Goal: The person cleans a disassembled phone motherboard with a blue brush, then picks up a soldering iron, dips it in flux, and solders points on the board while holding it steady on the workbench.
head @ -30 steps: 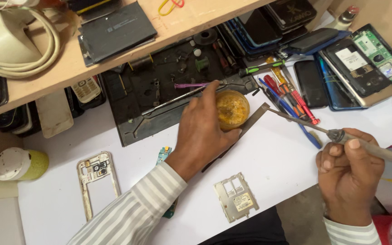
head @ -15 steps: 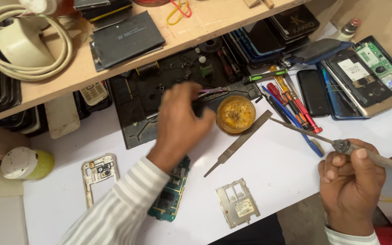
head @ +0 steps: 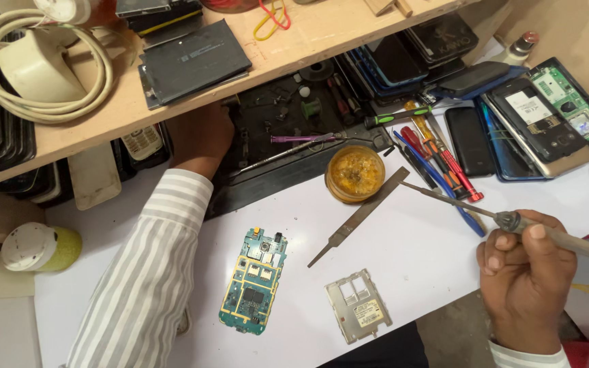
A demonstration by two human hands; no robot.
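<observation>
My left hand (head: 201,138) reaches away from me under the wooden shelf (head: 294,51), beside a black parts tray (head: 288,129); its fingers are hidden by the shelf edge. My right hand (head: 526,272) grips a soldering iron (head: 512,221) whose tip points left toward a round tin of amber flux (head: 355,172). A blue-green phone circuit board (head: 253,281) lies on the white table next to my striped sleeve. A silver metal shield plate (head: 358,305) lies to its right, and a flat metal file (head: 359,216) lies diagonally between the tin and the plate.
Several screwdrivers (head: 438,160) and opened phones (head: 540,116) crowd the right side. On the shelf sit a coiled cream cable (head: 35,68) and a dark flat panel (head: 192,61). A white-lidded green jar (head: 39,247) stands at the left.
My left hand left the flux tin and moved left and away, under the shelf. The circuit board it covered now lies exposed. My right hand kept hold of the soldering iron.
</observation>
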